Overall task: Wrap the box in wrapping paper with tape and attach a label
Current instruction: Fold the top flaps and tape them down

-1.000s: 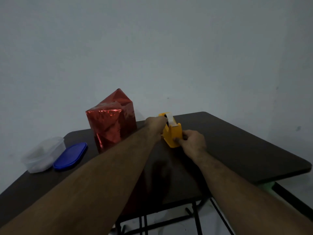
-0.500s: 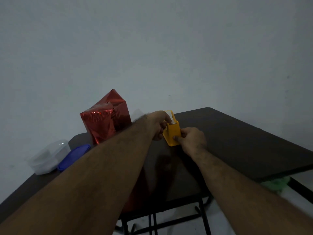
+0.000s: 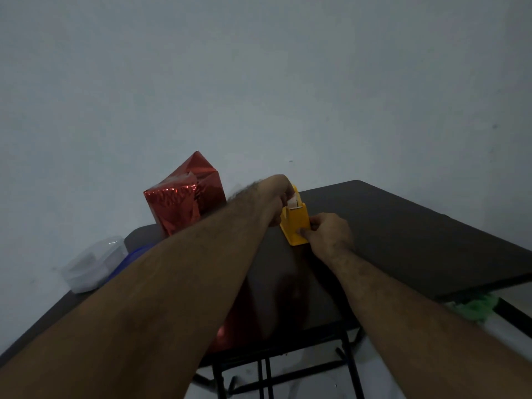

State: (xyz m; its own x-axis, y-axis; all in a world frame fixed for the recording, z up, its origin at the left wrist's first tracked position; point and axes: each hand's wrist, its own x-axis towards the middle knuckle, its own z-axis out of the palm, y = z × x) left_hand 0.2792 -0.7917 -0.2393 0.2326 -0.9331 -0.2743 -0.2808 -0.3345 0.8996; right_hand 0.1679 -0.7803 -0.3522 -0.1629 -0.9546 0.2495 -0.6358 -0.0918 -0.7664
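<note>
Tape dispenser held on the desk by both hands.
Nearest, the dispenser [image 3: 295,226] is pinched at its near end by the right hand [image 3: 328,237]; the left hand [image 3: 275,197] is curled at its top, where the tape [image 3: 293,201] appears to be pinched. The dispenser stands on the desk [image 3: 403,240]. Farther left, the red-wrapped box [image 3: 184,197] is set upright, with a clear tub [image 3: 95,263] off to the left.

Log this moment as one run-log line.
stage: pulling tape | left hand: pinches tape at dispenser top | right hand: grips dispenser | box: wrapped, untouched, on table
</note>
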